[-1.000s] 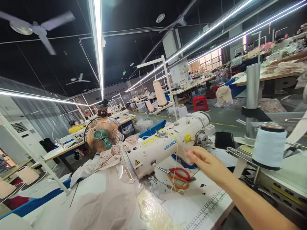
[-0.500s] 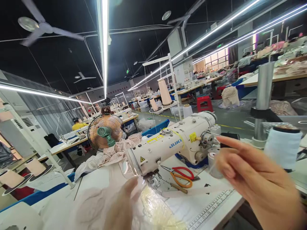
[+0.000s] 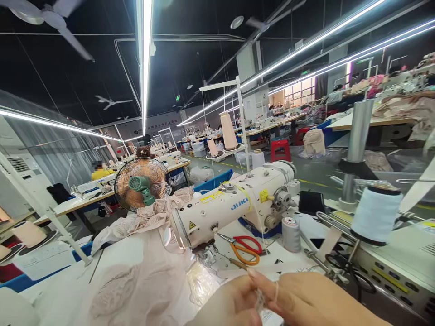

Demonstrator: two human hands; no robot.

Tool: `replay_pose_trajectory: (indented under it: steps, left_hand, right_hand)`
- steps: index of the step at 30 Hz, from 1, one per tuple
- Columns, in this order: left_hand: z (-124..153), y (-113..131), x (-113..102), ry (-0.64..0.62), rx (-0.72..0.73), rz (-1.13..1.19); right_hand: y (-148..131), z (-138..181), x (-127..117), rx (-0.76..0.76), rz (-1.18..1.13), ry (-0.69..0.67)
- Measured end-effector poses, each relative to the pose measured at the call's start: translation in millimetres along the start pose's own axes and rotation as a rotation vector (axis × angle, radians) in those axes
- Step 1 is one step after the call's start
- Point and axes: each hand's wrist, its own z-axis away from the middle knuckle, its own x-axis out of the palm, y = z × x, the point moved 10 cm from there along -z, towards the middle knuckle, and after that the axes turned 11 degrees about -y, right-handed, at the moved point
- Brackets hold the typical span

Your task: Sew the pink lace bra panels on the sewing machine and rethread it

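Note:
My left hand point(image 3: 227, 301) and my right hand point(image 3: 302, 296) meet low in the view, in front of the sewing machine point(image 3: 231, 203). Their fingers are closed together around something small and whitish that I cannot make out. A thin pale strand loops over a finger of my right hand. Just beyond the fingertips lie red-and-orange-handled scissors point(image 3: 249, 253), beside the machine's needle area. Left of my hands, pale pink fabric point(image 3: 149, 276) spreads over the white table. A shiny clear plastic piece point(image 3: 202, 280) lies under the needle end.
A grey thread spool point(image 3: 291, 234) stands right of the machine. Farther right is a pale blue thread cone point(image 3: 376, 215) on another machine. Crumpled fabric point(image 3: 152, 215) is piled behind the machine, near a large fan point(image 3: 141, 183). A person in yellow point(image 3: 102, 171) sits far left.
My right hand has come down and left from beside the machine's handwheel end to meet my left hand. My left hand has moved right, away from the fabric. The view has shifted slightly.

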Motion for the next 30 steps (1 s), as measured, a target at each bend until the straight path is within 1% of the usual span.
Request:
replay_pose_trajectory:
  steps: [3, 5, 6, 7, 9, 12, 14, 16, 17, 18, 20, 21, 23, 25, 26, 28, 29, 30]
  left_hand:
    - [-2, -3, -5, 0.05, -0.026, -0.01]
    - [-1, -4, -12, 0.096, -0.038, 0.008]
    - [1, -4, -16, 0.118, -0.038, 0.03]
    - [4, -2, -20, 0.139, -0.027, 0.052]
    - [11, 9, -29, 0.178, 0.026, 0.064]
    - [26, 36, -42, 0.252, 0.103, -0.023]
    - [37, 55, -47, 0.301, 0.117, -0.076]
    - [49, 71, -49, 0.348, 0.125, -0.125]
    - [55, 78, -49, 0.373, 0.135, -0.152]
    - [62, 85, -49, 0.402, 0.145, -0.18]
    - [75, 97, -48, 0.474, 0.172, -0.227]
    - [82, 103, -46, 0.511, 0.197, -0.257]
    - [93, 119, -38, 0.561, 0.264, -0.36]
    - [107, 141, -29, 0.627, 0.393, -0.483]
    - [115, 151, -26, 0.675, 0.473, -0.523]
    - [130, 166, -25, 0.755, 0.613, -0.512]
    - [132, 169, -28, 0.75, 0.663, -0.464]
    - [130, 170, -31, 0.701, 0.689, -0.396]
  right_hand:
    - [-13, -19, -9, -0.097, 0.091, -0.049]
    - [-14, -28, -12, -0.13, 0.033, -0.114]
    - [-10, -32, -14, -0.118, 0.0, -0.145]
    - [-3, -34, -17, -0.094, -0.028, -0.17]
    - [20, -35, -22, -0.02, -0.063, -0.236]
    - [69, -34, -23, 0.136, -0.064, -0.376]
    - [106, -36, -28, 0.279, -0.044, -0.367]
    - [132, -43, -34, 0.376, -0.034, -0.299]
    - [137, -50, -35, 0.382, -0.027, -0.256]
    - [138, -58, -34, 0.353, -0.012, -0.221]
    - [127, -78, -23, 0.229, 0.037, -0.194]
    - [119, -88, -14, 0.158, 0.063, -0.208]
    - [109, -106, 10, 0.059, 0.074, -0.289]
    - [110, -122, 28, 0.033, 0.036, -0.36]
    - [114, -130, 32, 0.034, 0.01, -0.38]
    - [132, -141, 30, 0.063, -0.036, -0.388]
    - [146, -146, 25, 0.096, -0.053, -0.378]
    - [163, -149, 16, 0.146, -0.066, -0.356]
